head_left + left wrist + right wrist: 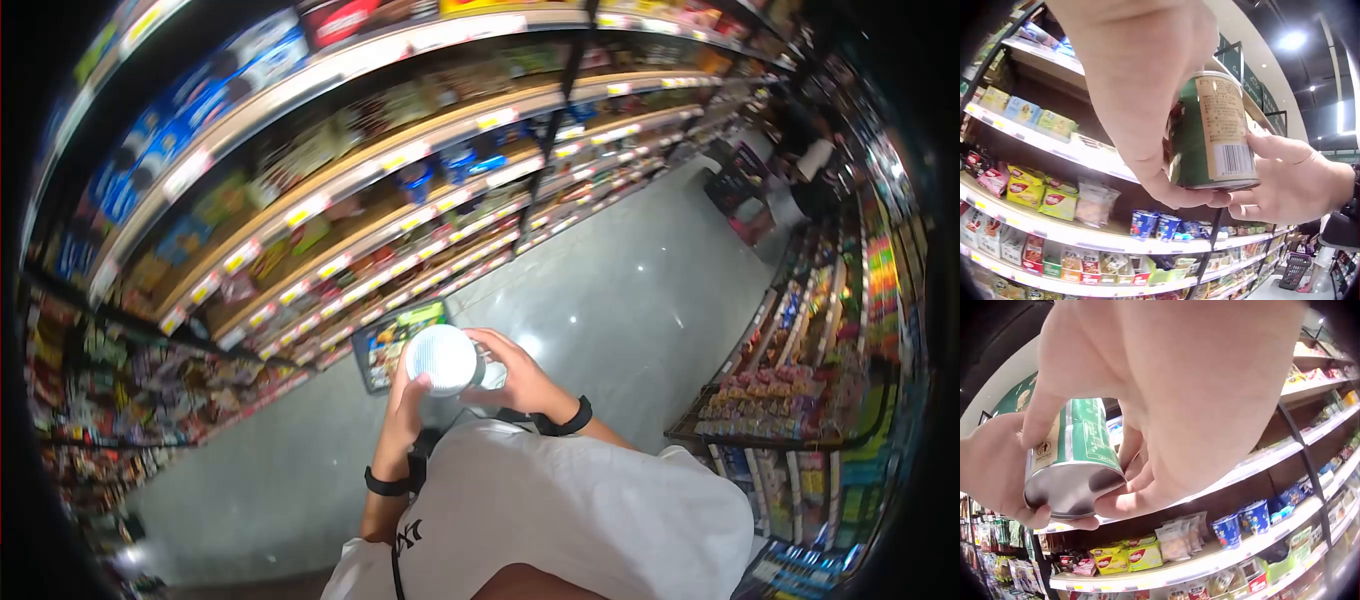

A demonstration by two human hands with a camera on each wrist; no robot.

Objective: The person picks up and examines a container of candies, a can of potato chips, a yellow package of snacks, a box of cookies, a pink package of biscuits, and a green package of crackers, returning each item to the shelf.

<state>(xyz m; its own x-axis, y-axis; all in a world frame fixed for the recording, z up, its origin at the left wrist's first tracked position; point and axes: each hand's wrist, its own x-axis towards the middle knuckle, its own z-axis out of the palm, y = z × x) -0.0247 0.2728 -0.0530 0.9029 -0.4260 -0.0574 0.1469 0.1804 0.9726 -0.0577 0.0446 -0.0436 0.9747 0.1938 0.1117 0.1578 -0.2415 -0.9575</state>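
A green canister (1191, 147) with a pale lid (441, 352) is held upright in front of the chest by both hands. In the left wrist view its beige label panel (1225, 115) shows lines of print and a barcode. Its metal base (1075, 487) is visible in the right wrist view. My left hand (404, 402) wraps one side, thumb by the lid's edge. From the other side my right hand (520, 378) grips it, thumb near the label and fingers under the bottom edge.
Long store shelves (400, 160) hold packaged snacks. Blue cups (1155, 226) stand beside yellow bags (1025, 187). A dark-rimmed container (363, 352) of colourful packs is low by the shelf. Farther along the aisle are a person (815, 160) and a dark basket (735, 195); racks (770, 405) line the right.
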